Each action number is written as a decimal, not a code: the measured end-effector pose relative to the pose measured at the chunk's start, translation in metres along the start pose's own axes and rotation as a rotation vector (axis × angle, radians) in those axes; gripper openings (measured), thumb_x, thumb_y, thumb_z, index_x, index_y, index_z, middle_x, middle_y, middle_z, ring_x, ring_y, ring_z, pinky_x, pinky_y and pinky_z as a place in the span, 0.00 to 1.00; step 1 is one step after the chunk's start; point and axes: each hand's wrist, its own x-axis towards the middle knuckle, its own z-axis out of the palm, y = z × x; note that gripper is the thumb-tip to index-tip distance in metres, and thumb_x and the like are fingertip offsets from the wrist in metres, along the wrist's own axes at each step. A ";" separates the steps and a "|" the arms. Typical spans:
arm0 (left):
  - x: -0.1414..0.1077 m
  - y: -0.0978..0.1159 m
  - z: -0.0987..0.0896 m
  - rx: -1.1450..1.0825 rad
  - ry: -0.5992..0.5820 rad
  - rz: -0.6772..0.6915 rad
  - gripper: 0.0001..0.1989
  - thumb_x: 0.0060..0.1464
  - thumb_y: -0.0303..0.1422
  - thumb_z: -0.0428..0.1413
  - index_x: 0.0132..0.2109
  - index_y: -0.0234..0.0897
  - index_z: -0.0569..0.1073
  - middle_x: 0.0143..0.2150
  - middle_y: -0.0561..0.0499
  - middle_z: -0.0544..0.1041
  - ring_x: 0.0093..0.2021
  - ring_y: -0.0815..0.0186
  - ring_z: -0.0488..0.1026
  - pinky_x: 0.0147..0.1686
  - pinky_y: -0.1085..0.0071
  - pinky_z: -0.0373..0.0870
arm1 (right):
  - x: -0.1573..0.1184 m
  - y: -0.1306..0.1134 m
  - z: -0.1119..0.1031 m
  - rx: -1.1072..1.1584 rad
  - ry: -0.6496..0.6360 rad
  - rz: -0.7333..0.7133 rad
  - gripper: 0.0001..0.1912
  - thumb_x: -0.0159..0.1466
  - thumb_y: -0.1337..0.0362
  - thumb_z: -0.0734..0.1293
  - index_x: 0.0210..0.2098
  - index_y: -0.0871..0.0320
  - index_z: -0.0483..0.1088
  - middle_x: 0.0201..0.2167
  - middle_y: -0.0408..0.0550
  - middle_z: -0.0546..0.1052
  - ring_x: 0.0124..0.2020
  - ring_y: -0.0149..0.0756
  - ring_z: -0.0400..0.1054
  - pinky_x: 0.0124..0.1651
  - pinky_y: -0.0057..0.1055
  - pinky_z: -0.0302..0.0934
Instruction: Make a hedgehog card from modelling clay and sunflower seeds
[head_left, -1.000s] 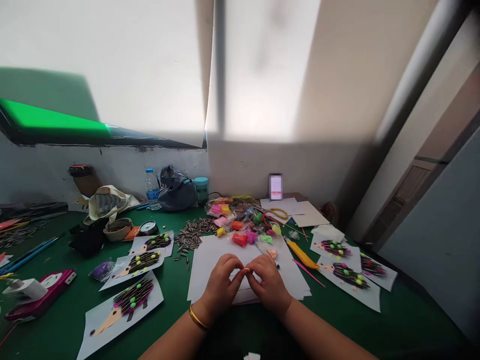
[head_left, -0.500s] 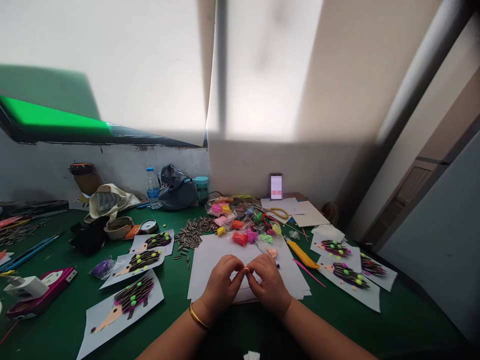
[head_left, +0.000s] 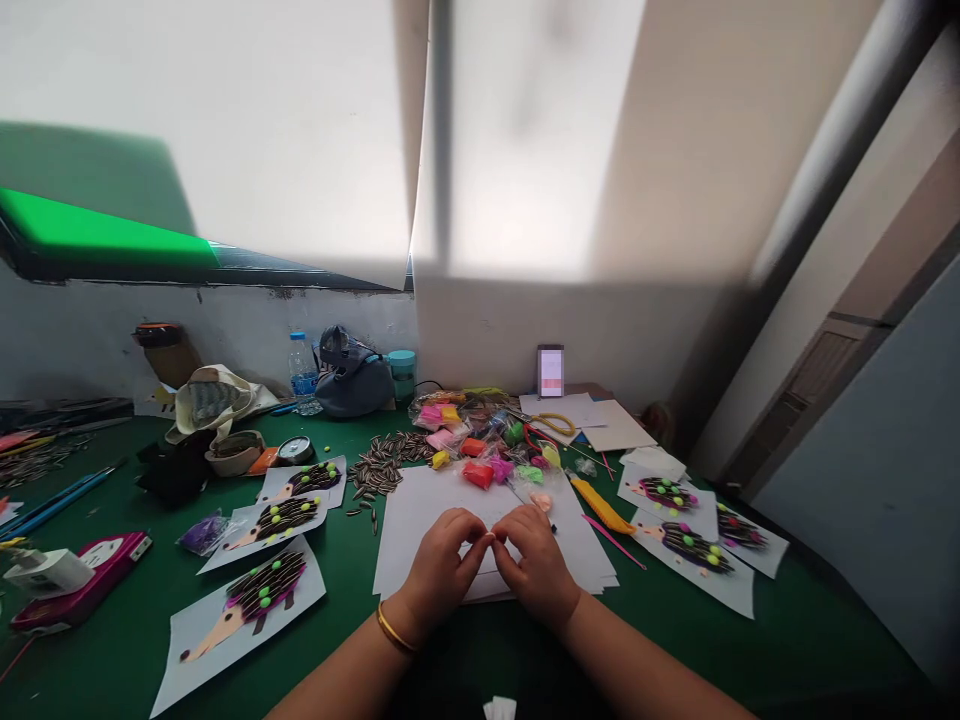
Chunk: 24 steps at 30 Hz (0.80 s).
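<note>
My left hand [head_left: 448, 560] and my right hand [head_left: 534, 560] meet at the fingertips over a stack of white paper [head_left: 409, 510]. Thumbs and fingers of both are pinched together; whatever lies between them is too small to make out. A gold bangle [head_left: 395, 627] circles my left wrist. Just beyond my right hand lies a peach lump of modelling clay [head_left: 541, 501]. Bags of coloured clay, among them a red one [head_left: 478, 474] and a green one [head_left: 531, 475], lie at the paper's far edge. A pink modelling tool [head_left: 615, 543] rests right of the paper.
Sunflower seeds [head_left: 382, 462] are heaped left of the paper. Hedgehog pictures made with seeds lie at left [head_left: 247, 620] and right [head_left: 697, 560]. A yellow cutter [head_left: 602, 505], scissors [head_left: 553, 423], a propped phone [head_left: 551, 372], a water bottle [head_left: 303, 375] and a power strip [head_left: 86, 580] surround them.
The view has shifted very slightly. Both hands keep their pinched pose over the paper, with the fingertips moved only a little.
</note>
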 end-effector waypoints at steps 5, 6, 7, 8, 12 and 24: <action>0.000 0.002 -0.001 -0.011 0.025 -0.003 0.05 0.61 0.34 0.55 0.43 0.40 0.72 0.36 0.49 0.75 0.38 0.62 0.72 0.39 0.65 0.71 | 0.000 0.002 0.001 -0.019 0.016 -0.005 0.06 0.65 0.67 0.62 0.32 0.55 0.70 0.29 0.44 0.74 0.35 0.37 0.66 0.46 0.39 0.56; 0.000 0.002 -0.002 -0.016 0.021 0.002 0.05 0.61 0.33 0.55 0.44 0.40 0.73 0.36 0.49 0.75 0.38 0.62 0.72 0.39 0.65 0.71 | 0.000 0.002 0.002 -0.018 0.017 -0.004 0.06 0.65 0.67 0.62 0.32 0.55 0.70 0.29 0.44 0.74 0.35 0.37 0.66 0.47 0.39 0.56; 0.000 0.002 -0.002 -0.019 0.012 0.008 0.05 0.61 0.33 0.55 0.43 0.40 0.73 0.37 0.48 0.75 0.39 0.62 0.72 0.40 0.65 0.71 | 0.000 0.003 0.002 -0.017 0.015 -0.002 0.06 0.65 0.67 0.62 0.32 0.55 0.70 0.29 0.43 0.74 0.35 0.37 0.66 0.47 0.39 0.56; 0.000 0.002 -0.002 -0.022 0.005 0.013 0.04 0.62 0.33 0.54 0.41 0.40 0.74 0.36 0.48 0.75 0.39 0.62 0.72 0.40 0.65 0.71 | 0.000 0.003 0.002 -0.016 0.015 0.001 0.06 0.65 0.67 0.62 0.32 0.54 0.70 0.29 0.43 0.74 0.35 0.37 0.66 0.48 0.39 0.56; 0.001 0.001 -0.001 -0.016 0.009 0.004 0.07 0.63 0.33 0.53 0.37 0.39 0.73 0.35 0.49 0.74 0.38 0.62 0.71 0.39 0.66 0.70 | 0.000 0.001 0.000 -0.005 0.013 0.008 0.05 0.65 0.67 0.63 0.32 0.54 0.68 0.29 0.43 0.74 0.35 0.37 0.66 0.47 0.39 0.56; 0.000 0.000 0.000 -0.020 0.013 -0.031 0.08 0.62 0.36 0.55 0.46 0.39 0.72 0.41 0.48 0.75 0.41 0.62 0.72 0.43 0.64 0.70 | -0.001 0.001 -0.001 -0.001 0.013 0.011 0.06 0.67 0.66 0.62 0.34 0.54 0.70 0.30 0.44 0.74 0.37 0.38 0.66 0.49 0.40 0.55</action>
